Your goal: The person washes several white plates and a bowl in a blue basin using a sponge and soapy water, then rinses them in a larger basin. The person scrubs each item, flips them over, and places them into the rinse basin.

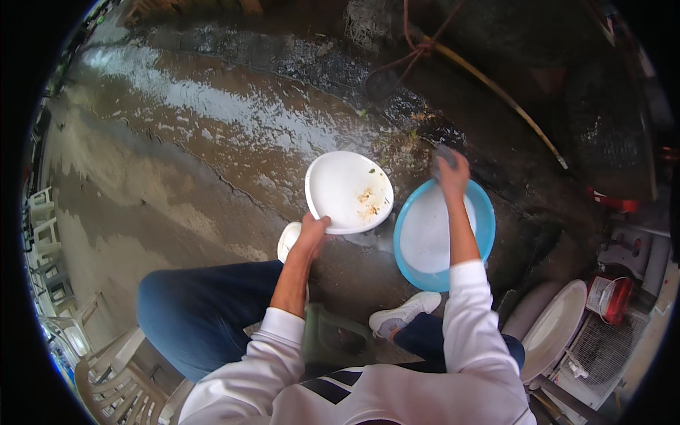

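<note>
My left hand (pixel 314 234) grips the near left rim of a white oval plate (pixel 340 186). Brown and green food scraps lie on the plate's right side, and its face is tilted up towards me. Over the far rim of a blue plastic basin (pixel 487 218), my right hand (pixel 453 172) holds a dark grey scrubbing pad (pixel 443 159), blurred and partly hidden by the fingers. Whitish, sudsy-looking water (pixel 422 228) fills the basin, which stands on the ground to the right of the plate. Plate and pad are apart.
Wet concrete ground (pixel 212 133) spreads ahead, with food scraps (pixel 406 149) beyond the plate. A yellow hose (pixel 499 90) lies at the upper right. Between my legs stands a green plastic container (pixel 337 340). A large pale basin (pixel 555 329) leans at right; a plastic chair (pixel 122 393) is lower left.
</note>
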A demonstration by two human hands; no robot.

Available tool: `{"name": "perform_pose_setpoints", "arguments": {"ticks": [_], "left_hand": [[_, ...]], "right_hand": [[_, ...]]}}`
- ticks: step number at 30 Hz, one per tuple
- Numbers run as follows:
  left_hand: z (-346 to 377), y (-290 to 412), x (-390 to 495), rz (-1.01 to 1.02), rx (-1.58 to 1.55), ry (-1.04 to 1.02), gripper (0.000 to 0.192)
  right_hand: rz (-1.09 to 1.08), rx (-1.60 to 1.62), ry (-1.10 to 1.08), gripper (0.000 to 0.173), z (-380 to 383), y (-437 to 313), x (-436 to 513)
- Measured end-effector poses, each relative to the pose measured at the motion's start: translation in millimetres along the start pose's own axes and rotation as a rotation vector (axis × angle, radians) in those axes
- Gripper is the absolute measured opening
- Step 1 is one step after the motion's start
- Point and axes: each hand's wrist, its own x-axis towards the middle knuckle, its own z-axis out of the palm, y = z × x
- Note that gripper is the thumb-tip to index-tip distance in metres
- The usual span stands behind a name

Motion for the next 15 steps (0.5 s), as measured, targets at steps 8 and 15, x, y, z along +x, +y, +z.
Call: {"name": "perform_pose_setpoints", "arguments": {"ticks": [8,15], "left_hand": [[8.3,0.0,0.1,0.042,0.038,-0.053,0.062],[19.6,-6.3,3.3,0.01,-0.071,-0.066,0.068]], "right_hand": [[0.573,-0.634,-0.105,0.046,-57.0,115.6,-174.3],[0.69,0.502,-0.178,0.053,-60.6,-5.7,-149.1]]}}
